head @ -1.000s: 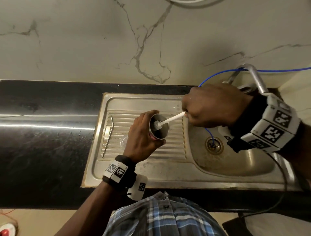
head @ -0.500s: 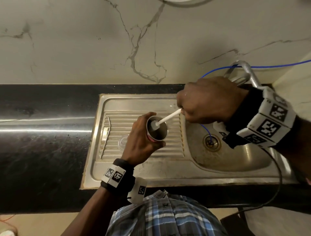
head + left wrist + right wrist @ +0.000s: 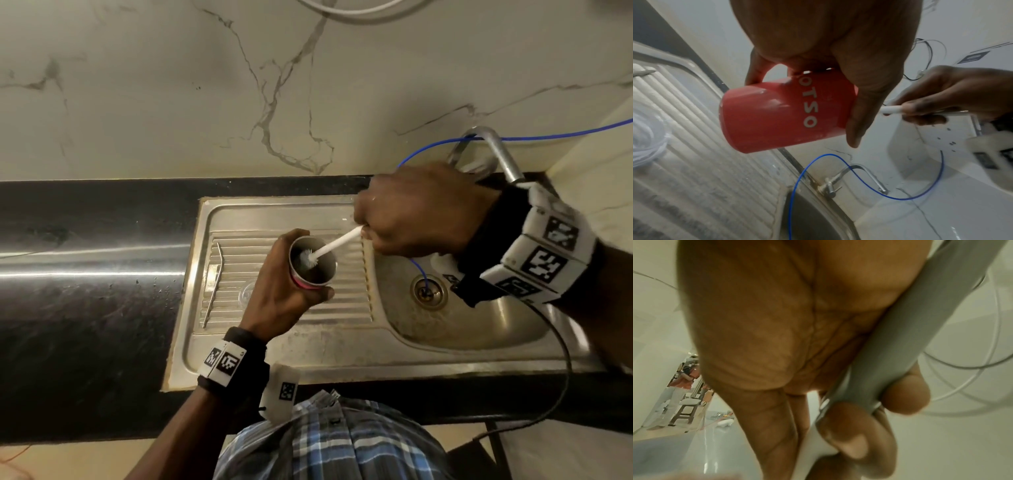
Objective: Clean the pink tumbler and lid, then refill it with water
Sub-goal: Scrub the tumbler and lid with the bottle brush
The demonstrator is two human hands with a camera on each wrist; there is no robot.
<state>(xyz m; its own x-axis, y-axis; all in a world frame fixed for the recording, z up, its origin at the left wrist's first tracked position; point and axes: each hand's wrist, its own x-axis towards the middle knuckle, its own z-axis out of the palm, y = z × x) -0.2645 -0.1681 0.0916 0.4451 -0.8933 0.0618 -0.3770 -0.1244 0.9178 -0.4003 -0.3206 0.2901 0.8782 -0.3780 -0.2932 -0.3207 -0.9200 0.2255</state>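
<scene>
My left hand [image 3: 284,294] grips the pink tumbler [image 3: 313,263] over the sink's ribbed drainboard, its steel mouth tilted up toward the right. In the left wrist view the tumbler [image 3: 777,113] shows pink with white lettering, my fingers wrapped round it. My right hand [image 3: 418,214] holds a bottle brush [image 3: 337,245] by its handle; the white bristle head sits inside the tumbler's mouth. The right wrist view shows the brush's grey and white handle [image 3: 890,344] clamped in my right hand's [image 3: 838,426] fingers. A clear round lid [image 3: 248,293] lies on the drainboard, left of my left hand.
The steel sink [image 3: 342,346] is set in a black counter [image 3: 85,291] below a marble wall. A bent metal straw [image 3: 214,284] lies on the drainboard's left side. A blue tube [image 3: 419,277] runs into the drain. The tap [image 3: 493,150] stands behind my right hand.
My right hand has shifted slightly up and back with the brush, whose head stays inside the tumbler. The left hand keeps holding the tumbler in about the same place.
</scene>
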